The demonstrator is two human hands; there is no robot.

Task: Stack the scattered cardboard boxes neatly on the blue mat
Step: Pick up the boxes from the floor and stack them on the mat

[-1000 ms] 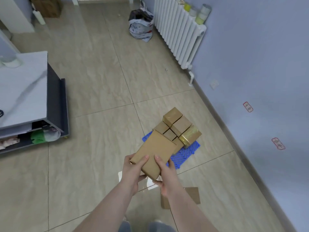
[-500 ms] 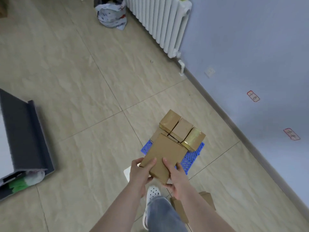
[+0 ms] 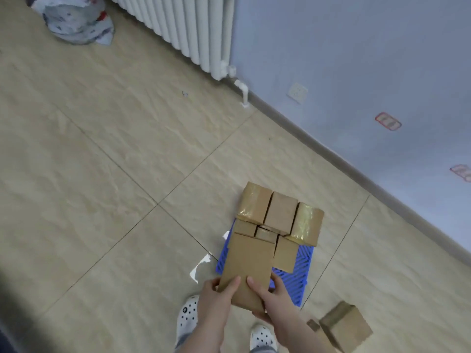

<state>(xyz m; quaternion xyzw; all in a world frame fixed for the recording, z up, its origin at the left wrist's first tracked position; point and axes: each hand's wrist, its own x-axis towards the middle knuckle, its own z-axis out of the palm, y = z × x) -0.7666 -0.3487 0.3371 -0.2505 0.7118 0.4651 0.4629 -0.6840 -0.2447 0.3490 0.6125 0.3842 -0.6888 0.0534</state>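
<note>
- Head view. We take the blue mat [image 3: 300, 278] as our landmark; it lies on the tiled floor [image 3: 107, 174], near the wall [image 3: 356, 59].
- We see both hands holding one flat cardboard box [image 3: 248, 263] over the near-left part of the mat.
- Left hand [image 3: 216, 299]: thumb lies on the top face of the flat box, the other fingers curl under its near-left edge. It grips the box.
- Right hand [image 3: 274, 301]: thumb on the top face, fingers wrapped round the near-right side and underside. It grips the box too.
- The flat box tilts, its far end reaching toward the pile on the mat. We cannot tell whether that end touches the pile.
- The pile of boxes [image 3: 277, 215] covers the far half of the mat: three boxes side by side on top, the outer two with shiny tape, and smaller boxes below them.
- One loose box [image 3: 344, 327] sits on the floor off the near-right corner of the mat, apart from it.
- Two white perforated shoes [image 3: 187, 314] show on the floor just near of the mat, below the hands.
- A white radiator [image 3: 183, 24] stands against the wall well beyond the mat.
- A crumpled bag [image 3: 76, 24] lies on the floor far beyond the mat, left of the radiator.
- A white wall socket [image 3: 297, 93] sits low on the wall beyond the mat.
</note>
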